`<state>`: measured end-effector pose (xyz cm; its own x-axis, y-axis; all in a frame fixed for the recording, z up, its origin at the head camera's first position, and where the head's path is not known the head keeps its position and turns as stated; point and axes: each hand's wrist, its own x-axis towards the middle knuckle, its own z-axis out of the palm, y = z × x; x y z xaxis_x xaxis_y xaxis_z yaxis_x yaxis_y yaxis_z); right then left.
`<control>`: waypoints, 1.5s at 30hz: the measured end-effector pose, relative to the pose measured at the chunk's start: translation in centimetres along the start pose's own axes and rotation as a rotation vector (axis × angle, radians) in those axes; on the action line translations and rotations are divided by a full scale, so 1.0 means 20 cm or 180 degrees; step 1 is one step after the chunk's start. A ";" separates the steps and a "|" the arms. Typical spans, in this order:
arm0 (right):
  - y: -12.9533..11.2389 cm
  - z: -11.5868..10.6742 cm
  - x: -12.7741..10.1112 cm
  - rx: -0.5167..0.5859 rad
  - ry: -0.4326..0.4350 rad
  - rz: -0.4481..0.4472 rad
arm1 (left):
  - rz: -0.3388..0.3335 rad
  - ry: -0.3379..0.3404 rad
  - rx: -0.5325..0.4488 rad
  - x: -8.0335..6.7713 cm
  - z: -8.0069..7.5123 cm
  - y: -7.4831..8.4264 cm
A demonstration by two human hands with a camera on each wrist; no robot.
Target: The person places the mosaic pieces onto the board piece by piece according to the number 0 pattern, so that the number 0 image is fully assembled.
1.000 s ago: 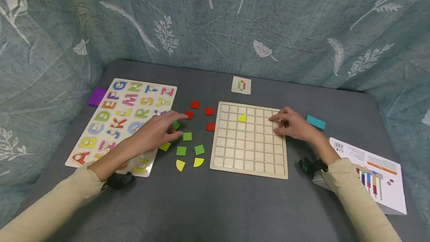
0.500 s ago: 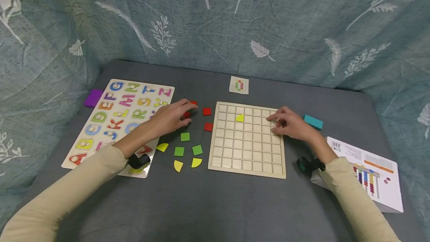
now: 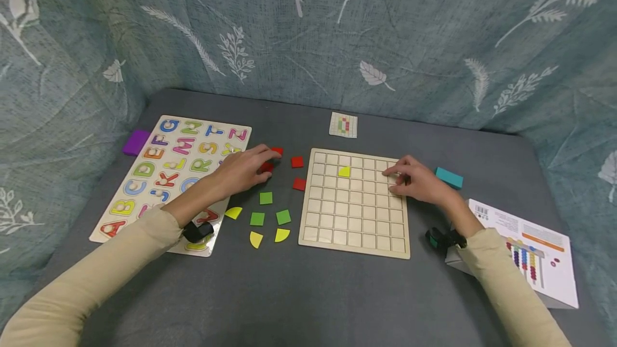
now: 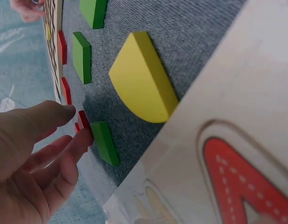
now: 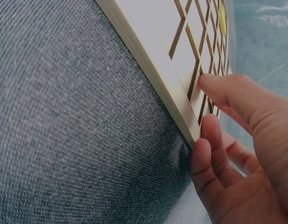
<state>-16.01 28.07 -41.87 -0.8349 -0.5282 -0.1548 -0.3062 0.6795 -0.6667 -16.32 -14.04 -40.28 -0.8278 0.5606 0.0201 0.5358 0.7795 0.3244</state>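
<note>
A grey fabric-covered counter carried everything, with a leaf-printed curtain hung behind and around it. The largest thing on it was the alphabet puzzle board at the left, its coloured letters seated in their slots. Right of centre lay the wooden grid board, with one yellow quarter-round piece sitting in a cell near its far edge. At the right edge a printed box showing an abacus lay beside the right sleeve. Smaller things stood further back: a teal block just beyond the right hand, a purple block by the alphabet board's far left corner, and a small pattern card beyond the grid board.

Between the two boards lay loose tiles: red squares, green squares and yellow quarter-rounds.

The left hand reached over the red squares, and its fingers pinched a small red tile between thumb and forefinger, just beside a green one. The right hand rested on the grid board's right edge, its fingers pressed on the cells and rim with the thumb against the side, holding no piece.
</note>
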 end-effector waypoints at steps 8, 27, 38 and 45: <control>0.00 0.01 0.00 -0.0005 -0.0002 0.0037 | 0.0029 0.0038 -0.0011 -0.01 0.01 -0.01; 0.00 0.02 -0.01 -0.0052 0.0040 -0.0001 | -0.0077 -0.0008 0.0072 -0.15 -0.03 -0.03; 0.01 0.00 0.01 -0.0068 0.0021 -0.0007 | -0.0178 -0.0437 0.0027 -0.40 -0.10 0.01; 0.01 -0.01 0.01 -0.0041 -0.0020 -0.0041 | -0.0091 -0.0552 -0.0027 -0.44 -0.06 0.04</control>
<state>-16.33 28.12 -41.92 -0.8280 -0.5401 -0.1509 -0.3229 0.6792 -0.6591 -8.84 -18.71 -39.07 -0.8012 0.5786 -0.1524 0.5105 0.7939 0.3304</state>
